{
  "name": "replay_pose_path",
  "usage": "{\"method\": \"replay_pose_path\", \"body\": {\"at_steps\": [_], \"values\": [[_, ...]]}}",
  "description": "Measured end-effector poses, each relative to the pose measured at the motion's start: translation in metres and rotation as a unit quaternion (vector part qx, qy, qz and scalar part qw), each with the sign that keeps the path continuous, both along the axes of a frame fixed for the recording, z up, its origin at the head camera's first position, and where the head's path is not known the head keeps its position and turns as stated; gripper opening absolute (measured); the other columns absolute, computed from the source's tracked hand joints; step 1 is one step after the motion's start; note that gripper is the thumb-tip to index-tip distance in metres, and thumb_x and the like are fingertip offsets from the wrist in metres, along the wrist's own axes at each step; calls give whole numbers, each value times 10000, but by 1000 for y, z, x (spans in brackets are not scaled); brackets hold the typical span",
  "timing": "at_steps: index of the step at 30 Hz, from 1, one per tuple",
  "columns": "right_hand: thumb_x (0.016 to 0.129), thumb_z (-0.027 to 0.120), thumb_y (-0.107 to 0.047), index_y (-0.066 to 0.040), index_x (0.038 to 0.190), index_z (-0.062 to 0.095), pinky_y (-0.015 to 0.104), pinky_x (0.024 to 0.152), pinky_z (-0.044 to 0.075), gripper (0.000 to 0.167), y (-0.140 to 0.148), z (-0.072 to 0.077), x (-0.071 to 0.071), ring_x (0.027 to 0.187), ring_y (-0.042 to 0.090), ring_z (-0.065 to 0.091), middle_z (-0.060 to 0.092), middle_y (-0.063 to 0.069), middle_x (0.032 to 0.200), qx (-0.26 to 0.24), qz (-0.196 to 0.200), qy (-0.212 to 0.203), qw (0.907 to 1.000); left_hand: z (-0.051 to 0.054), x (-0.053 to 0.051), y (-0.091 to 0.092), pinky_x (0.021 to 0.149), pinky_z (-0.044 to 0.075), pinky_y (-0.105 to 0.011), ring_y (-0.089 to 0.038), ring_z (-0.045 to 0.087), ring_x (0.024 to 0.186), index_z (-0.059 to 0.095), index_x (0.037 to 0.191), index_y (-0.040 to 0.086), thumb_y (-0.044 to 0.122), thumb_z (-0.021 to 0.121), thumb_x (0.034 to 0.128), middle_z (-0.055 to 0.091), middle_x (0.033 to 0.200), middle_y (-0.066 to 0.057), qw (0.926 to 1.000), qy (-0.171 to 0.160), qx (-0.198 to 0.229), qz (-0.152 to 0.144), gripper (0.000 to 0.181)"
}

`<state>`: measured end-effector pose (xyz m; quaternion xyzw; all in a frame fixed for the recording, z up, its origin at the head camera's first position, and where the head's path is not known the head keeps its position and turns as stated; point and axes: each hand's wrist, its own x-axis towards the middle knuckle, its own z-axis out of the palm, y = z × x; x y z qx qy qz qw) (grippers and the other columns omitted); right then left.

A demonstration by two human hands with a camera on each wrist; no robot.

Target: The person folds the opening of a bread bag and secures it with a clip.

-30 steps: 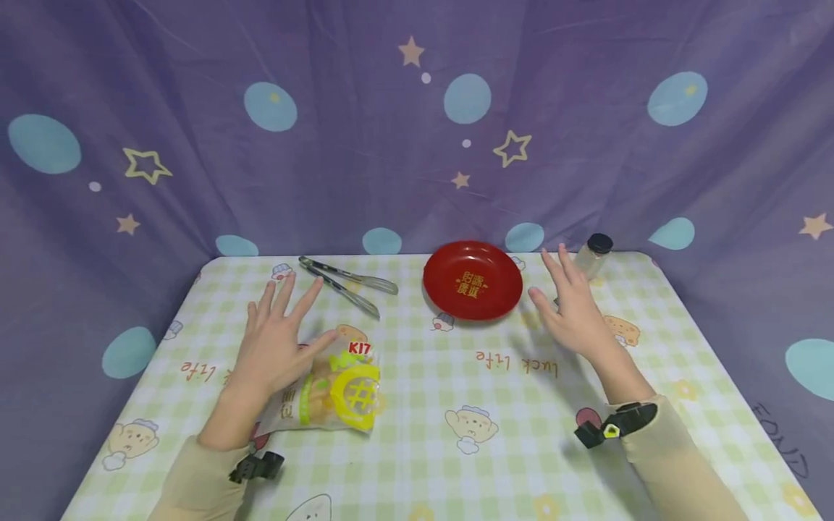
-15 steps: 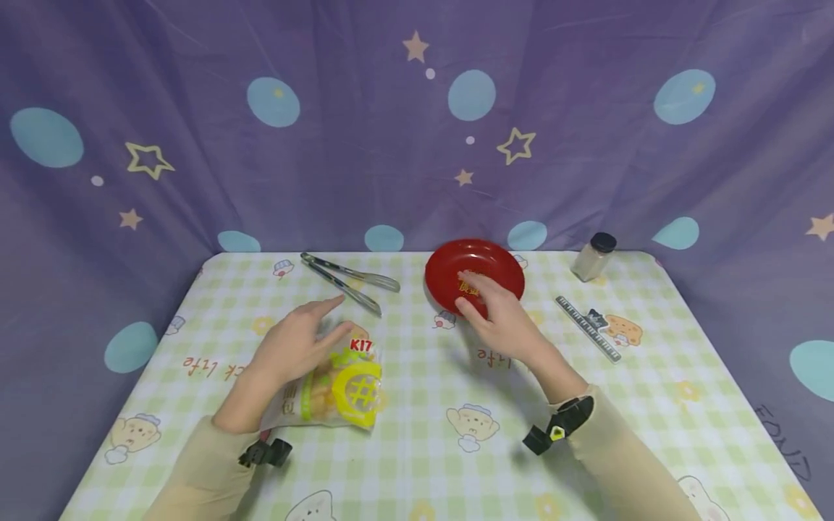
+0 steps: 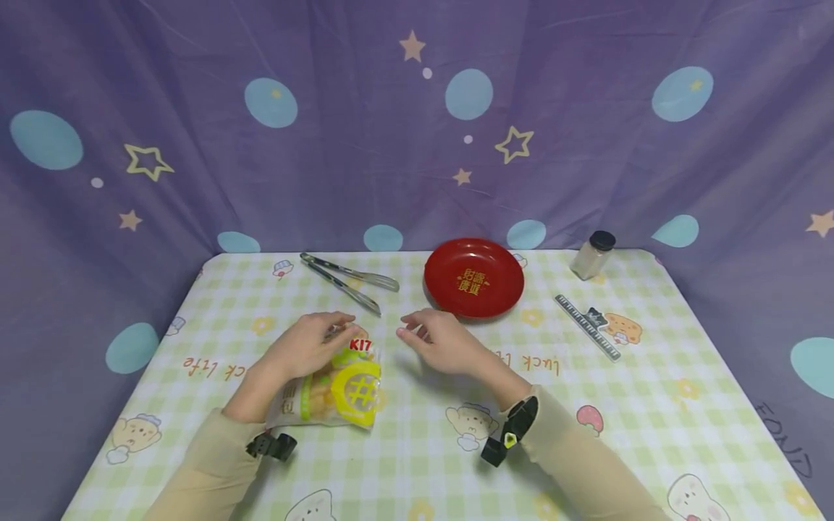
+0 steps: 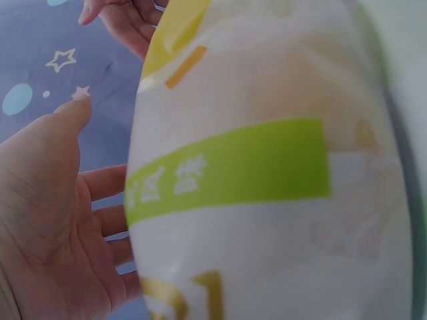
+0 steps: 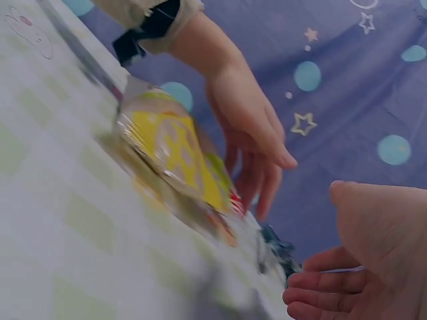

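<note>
A plastic bag of bread marked K17, with yellow and green print, lies on the left half of the table. My left hand hovers over the bag's far left side, its fingers loosely bent and the thumb apart. In the left wrist view the packet fills much of the picture, and the left palm faces it without a visible grip. Just right of the bag, my right hand is in the air with fingers relaxed and nothing held. The right wrist view shows both hands beside the bag.
Metal tongs lie behind the bag with their arms spread. A red plate with gold characters sits at the back middle. At the back right are a clear jar with a black lid and a piano-key ruler.
My right hand has swung left from near the jar, past the plate, toward the bag. My left hand has shifted slightly right and its fingers have bent more.
</note>
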<state>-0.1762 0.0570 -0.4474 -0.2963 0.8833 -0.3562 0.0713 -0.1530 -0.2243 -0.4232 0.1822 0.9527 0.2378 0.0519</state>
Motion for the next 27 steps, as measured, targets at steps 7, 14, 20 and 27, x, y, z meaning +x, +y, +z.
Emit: {"method": "replay_pose_path", "body": {"at_steps": [7, 14, 20, 27], "values": [[1053, 656, -384, -56, 1325, 723, 298, 868, 594, 431, -25, -9, 7, 888, 87, 717, 792, 20, 1071, 22, 209, -357, 9991, -7, -2, -2, 1022, 572, -551, -327, 740, 1146, 731, 1331, 77, 397, 565, 1104, 769, 1273, -126, 9999, -163, 13, 9, 426], [1000, 736, -343, -38, 1277, 731, 187, 744, 540, 413, -43, -16, 12, 754, 7, 638, 784, -11, 945, -159, 158, -766, 9968, -14, -4, -7, 1016, 573, -543, -309, 723, 1167, 740, 1327, 110, 393, 613, 1083, 762, 1289, -96, 9996, -259, 101, -103, 395], [956, 777, -275, -2, 1280, 698, 168, 649, 478, 431, -52, -21, 16, 648, 16, 565, 699, -58, 802, -276, 160, -866, 9957, -19, -5, -12, 1053, 554, -556, -338, 701, 1226, 739, 1322, 97, 361, 680, 1039, 753, 1311, -113, 9995, -207, 144, -184, 391], [906, 838, -248, -10, 1275, 681, 161, 658, 465, 467, -53, -22, 17, 635, 1, 554, 671, -85, 783, -380, 55, -988, 9944, -21, -5, -16, 1061, 540, -590, -376, 693, 1219, 734, 1295, 72, 152, 662, 989, 747, 1293, -143, 9989, -270, 368, -103, 324]]}}
